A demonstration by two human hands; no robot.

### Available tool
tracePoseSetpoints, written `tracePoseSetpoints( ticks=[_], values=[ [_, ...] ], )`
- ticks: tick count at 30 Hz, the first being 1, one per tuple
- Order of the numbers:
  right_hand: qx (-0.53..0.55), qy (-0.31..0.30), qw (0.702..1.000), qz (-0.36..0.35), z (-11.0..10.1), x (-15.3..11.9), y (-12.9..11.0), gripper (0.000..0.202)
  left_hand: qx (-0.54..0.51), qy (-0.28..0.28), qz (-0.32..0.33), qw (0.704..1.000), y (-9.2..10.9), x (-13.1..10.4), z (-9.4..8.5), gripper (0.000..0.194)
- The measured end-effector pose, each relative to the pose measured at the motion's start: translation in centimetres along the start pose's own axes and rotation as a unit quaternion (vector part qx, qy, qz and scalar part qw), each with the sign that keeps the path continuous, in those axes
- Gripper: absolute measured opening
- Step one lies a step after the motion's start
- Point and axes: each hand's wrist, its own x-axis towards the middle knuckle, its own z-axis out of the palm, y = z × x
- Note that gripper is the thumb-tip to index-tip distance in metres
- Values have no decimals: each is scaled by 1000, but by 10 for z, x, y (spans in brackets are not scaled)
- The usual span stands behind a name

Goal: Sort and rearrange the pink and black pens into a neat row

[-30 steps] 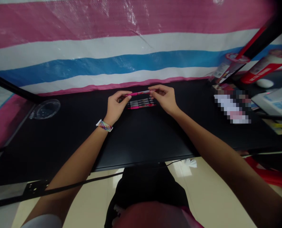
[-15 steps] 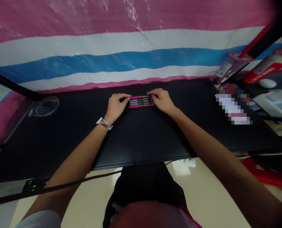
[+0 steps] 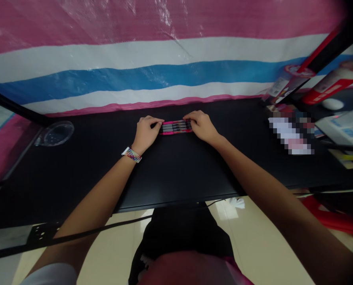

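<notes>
Several slim pens [image 3: 176, 127] lie side by side in a flat row on the black table [image 3: 176, 170]. The outermost ones are pink, and those between look grey and dark. My left hand [image 3: 146, 130] grips the row's left end between thumb and fingers, with a multicoloured band [image 3: 131, 154] around the wrist. At the other end, my right hand [image 3: 202, 126] closes its thumb and fingers on the pens. The pen tips under my fingers are hidden.
A clear plastic lid or dish [image 3: 57, 133] sits at the far left. On the right are a cup [image 3: 289, 81], a red-and-white canister [image 3: 327, 85], a white rounded object [image 3: 333, 104] and a pale box [image 3: 342, 126]. Striped sheeting [image 3: 164, 75] hangs behind the table.
</notes>
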Motion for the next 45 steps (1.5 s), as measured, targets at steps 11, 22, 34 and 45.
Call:
tracePoseSetpoints(
  ticks=[11, 22, 34, 45],
  values=[
    [-2, -3, 989, -145, -4, -11, -39, 14, 31, -8, -14, 999, 6, -2, -3, 25],
    [10, -35, 988, -147, -4, -11, -42, 13, 46, -17, -25, 998, 9, -2, -4, 23],
    [85, -52, 989, -110, -9, -9, -51, 13, -28, 1, 74, 997, 29, -10, -12, 26],
    [311, 35, 945, 91, -21, -1, -42, 23, -38, 33, 113, 992, 42, -14, -14, 19]
  ],
)
